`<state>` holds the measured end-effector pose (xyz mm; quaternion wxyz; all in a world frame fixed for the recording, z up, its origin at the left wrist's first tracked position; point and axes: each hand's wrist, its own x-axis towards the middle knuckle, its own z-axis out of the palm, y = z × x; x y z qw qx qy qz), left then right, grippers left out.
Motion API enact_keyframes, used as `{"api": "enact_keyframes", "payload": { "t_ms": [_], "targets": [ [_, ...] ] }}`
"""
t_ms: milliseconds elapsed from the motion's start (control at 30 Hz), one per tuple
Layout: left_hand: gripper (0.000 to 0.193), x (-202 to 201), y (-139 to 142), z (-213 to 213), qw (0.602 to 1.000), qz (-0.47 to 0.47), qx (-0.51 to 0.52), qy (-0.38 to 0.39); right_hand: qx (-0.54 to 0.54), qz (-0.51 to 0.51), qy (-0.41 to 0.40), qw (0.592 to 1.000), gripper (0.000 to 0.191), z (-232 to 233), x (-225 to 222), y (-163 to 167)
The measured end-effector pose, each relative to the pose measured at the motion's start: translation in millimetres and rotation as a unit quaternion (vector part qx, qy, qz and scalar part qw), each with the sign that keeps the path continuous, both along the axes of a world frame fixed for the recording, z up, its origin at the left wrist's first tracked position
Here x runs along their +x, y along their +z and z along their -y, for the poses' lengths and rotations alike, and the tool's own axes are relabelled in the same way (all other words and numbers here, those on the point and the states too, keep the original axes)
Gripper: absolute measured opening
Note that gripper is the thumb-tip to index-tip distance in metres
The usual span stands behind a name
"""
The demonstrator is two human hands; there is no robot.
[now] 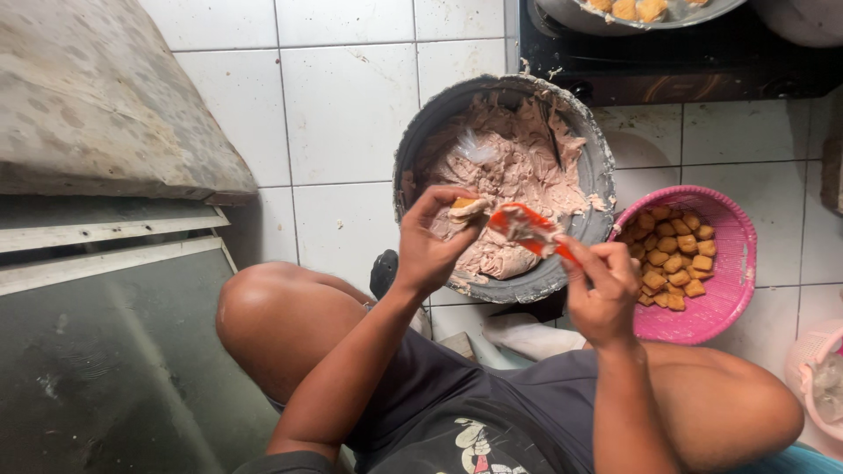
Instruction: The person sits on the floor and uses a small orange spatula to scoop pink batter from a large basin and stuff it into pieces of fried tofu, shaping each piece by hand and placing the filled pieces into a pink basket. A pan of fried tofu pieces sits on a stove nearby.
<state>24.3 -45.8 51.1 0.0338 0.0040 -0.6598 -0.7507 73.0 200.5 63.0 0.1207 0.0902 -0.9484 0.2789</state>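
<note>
My left hand (436, 239) pinches a small golden tofu piece (465, 207) smeared with pale paste, held over the near rim of a large grey basin (594, 151). The basin is full of pinkish-beige paste (518, 167). My right hand (601, 285) grips an orange spoon (527, 226) loaded with paste, its tip almost touching the tofu piece. To the right stands a pink basket (733, 254) holding several fried tofu cubes (674, 262).
I am squatting on a white tiled floor (342, 114), knees on both sides. A black stove (685, 61) with a pan of fried pieces (632, 10) is at the top right. A worn board (97, 105) and a dark panel (97, 360) lie at the left. Another pink container (817, 377) is at the right edge.
</note>
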Motion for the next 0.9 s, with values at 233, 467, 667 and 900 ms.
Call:
{"api": "enact_keyframes", "payload": {
  "t_ms": [233,467,667,900],
  "targets": [
    [0.032,-3,17,22,0.912,-0.147,-0.381,0.043,-0.041,0.021,0.026,0.999,0.024,8,19,19],
    [0.029,-3,28,16,0.904,-0.162,-0.395,0.025,-0.135,0.110,0.040,0.984,0.026,15,15,17],
    [0.027,1,15,26,0.959,-0.093,-0.268,-0.002,-0.119,0.264,-0.050,0.956,0.030,-24,22,-59],
    [0.031,5,-59,-18,0.977,0.209,0.049,-0.006,0.038,0.326,-0.059,0.943,0.042,-46,47,-149]
  ]
}}
